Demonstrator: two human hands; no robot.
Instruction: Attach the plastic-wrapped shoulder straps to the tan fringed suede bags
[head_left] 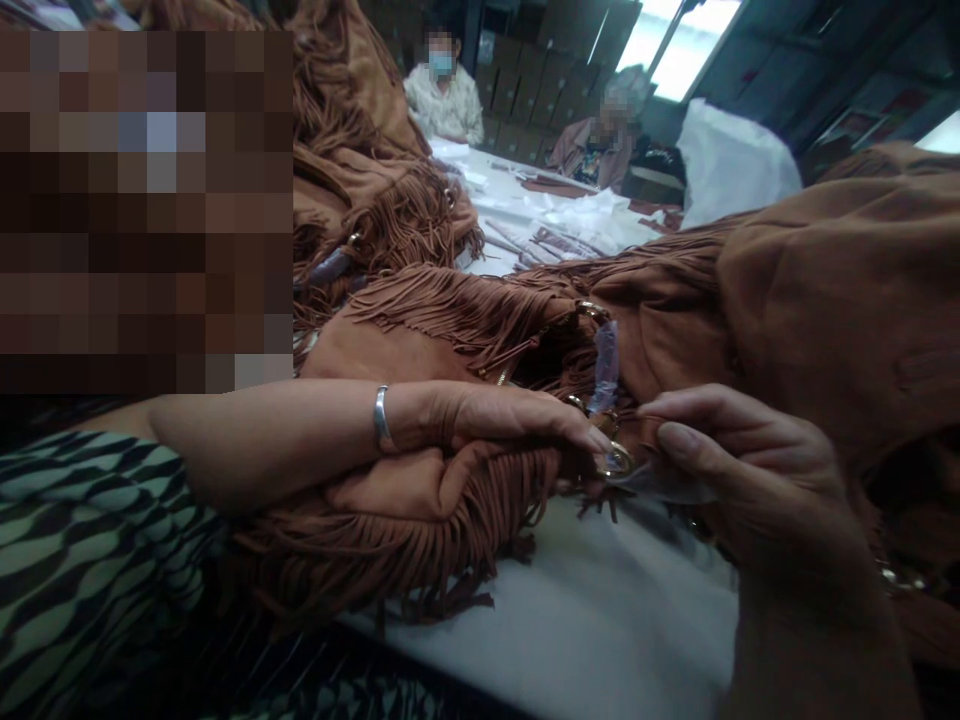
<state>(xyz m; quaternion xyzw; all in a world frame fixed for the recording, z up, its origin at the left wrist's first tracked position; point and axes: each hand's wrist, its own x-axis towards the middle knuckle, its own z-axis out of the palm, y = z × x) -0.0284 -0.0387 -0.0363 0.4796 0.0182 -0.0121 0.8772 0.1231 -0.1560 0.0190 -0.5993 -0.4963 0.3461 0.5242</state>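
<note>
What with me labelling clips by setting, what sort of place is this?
Probably a leather-goods workshop: brown, fringed, suede-like bags with gold metal rings lie heaped, two people are at a white table, and brown cardboard boxes stand stacked behind.

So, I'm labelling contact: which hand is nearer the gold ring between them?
Left hand: fingertips at the gold ring; the right hand is off to its right.

Brown fringed bag [397, 350]; green-and-black wavy-patterned sleeve [97, 540].
</note>
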